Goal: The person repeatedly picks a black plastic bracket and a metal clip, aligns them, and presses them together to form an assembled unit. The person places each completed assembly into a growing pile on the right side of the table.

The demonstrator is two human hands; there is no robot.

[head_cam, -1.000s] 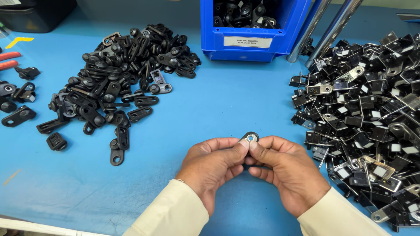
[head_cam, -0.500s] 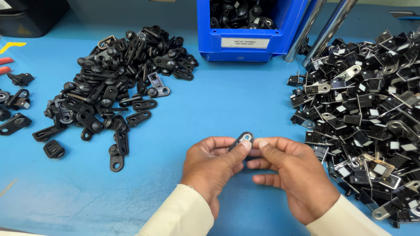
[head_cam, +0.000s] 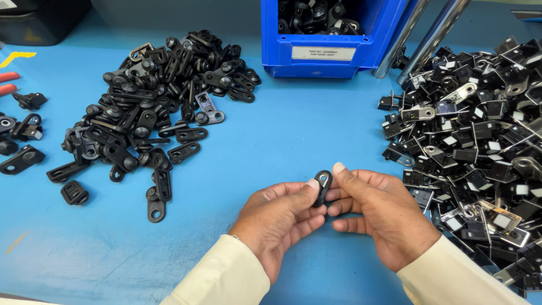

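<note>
You held one small black part [head_cam: 322,186] tight between your left hand [head_cam: 279,220] and right hand [head_cam: 384,217] near you, with a finished-looking pile [head_cam: 152,107] far left and many loose pieces [head_cam: 480,147] waiting right.

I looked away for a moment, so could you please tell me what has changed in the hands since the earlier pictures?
The small black part has been turned: its pale metal face showed before, now mostly its dark side. The left hand and right hand still pinch it together above the blue table. Both piles and the blue bin stayed put.
</note>
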